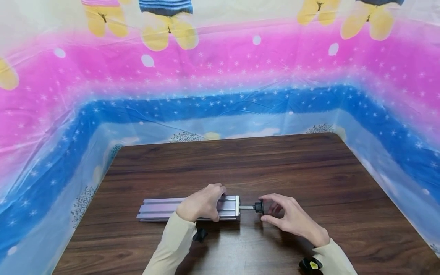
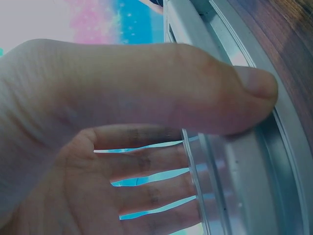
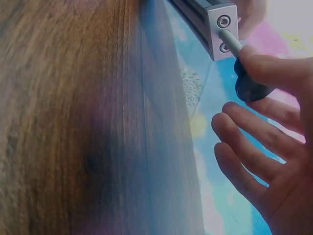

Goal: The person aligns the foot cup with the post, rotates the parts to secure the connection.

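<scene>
A silver aluminium profile (image 1: pixel 158 208) with slots along its length lies crosswise on the table. My left hand (image 1: pixel 203 202) grips it near its right end, the thumb (image 2: pixel 249 98) along the near side and the other fingers over the far side. An end plate (image 3: pixel 215 36) with two socket-head bolts caps that end. From the plate sticks out a threaded rod (image 1: pixel 246 207) carrying the black foot (image 3: pixel 252 89) of a levelling foot. My right hand (image 1: pixel 292 215) pinches this black foot between thumb and index finger; its other fingers are spread apart, off the foot.
The dark wood-grain table (image 1: pixel 240 164) reaches to a back edge against a printed pink and blue cloth (image 1: pixel 220 103), which also hangs along both sides. Black wrist-worn pieces (image 1: pixel 310 264) show at the cream sleeves (image 1: pixel 173 244).
</scene>
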The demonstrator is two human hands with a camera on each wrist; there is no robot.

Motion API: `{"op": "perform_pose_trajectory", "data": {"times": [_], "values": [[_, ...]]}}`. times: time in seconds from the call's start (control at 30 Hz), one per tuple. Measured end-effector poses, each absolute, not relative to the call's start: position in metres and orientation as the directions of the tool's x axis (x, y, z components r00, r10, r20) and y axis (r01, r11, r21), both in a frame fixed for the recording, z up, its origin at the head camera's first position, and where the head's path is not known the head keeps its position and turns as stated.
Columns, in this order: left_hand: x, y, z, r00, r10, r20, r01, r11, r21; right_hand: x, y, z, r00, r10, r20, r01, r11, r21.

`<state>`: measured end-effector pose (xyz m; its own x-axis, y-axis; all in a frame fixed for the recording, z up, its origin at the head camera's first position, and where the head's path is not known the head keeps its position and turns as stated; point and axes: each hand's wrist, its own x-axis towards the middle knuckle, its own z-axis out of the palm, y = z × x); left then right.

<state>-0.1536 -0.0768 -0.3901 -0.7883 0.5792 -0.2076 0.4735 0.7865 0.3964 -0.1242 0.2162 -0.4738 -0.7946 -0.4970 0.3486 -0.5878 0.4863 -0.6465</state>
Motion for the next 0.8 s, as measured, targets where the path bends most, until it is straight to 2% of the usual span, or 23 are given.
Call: {"op": "perform_pose_trajectory", "data": {"times": [0.8], "values": [[-0.1522, -0.079, -0.3893, -0.792, 0.575, -0.205, 0.472, 0.79, 0.391, -0.1294, 0.2115, -0.4731, -0.834, -0.5, 0.233, -0.505, 0.521, -0.688]]}}
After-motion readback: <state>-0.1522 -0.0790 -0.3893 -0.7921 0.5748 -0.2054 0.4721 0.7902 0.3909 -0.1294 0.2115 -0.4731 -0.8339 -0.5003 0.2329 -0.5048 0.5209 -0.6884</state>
